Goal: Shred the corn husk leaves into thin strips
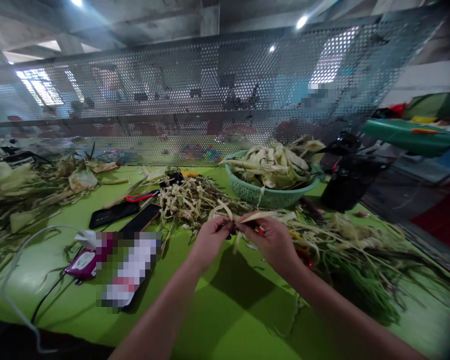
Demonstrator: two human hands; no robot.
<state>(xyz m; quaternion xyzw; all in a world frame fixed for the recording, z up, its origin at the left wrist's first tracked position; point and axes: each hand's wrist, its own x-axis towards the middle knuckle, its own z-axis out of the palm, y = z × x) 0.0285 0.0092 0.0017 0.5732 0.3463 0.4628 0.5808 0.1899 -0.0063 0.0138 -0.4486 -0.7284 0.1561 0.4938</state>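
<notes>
Green covers the table (228, 300) beneath me, with a perforated metal screen (210, 100) behind. I have both hands together at centre: left hand (210, 237) and right hand (273, 240) pinch a pale leaf strip (257, 216), perhaps corn husk. At one o'clock sits a teal basket (266, 196); at nine, two phones (125, 217).

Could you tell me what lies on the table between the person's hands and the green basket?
In the head view, pale leaf strips lie heaped on the green table between the left hand, the right hand and the green basket.
</notes>
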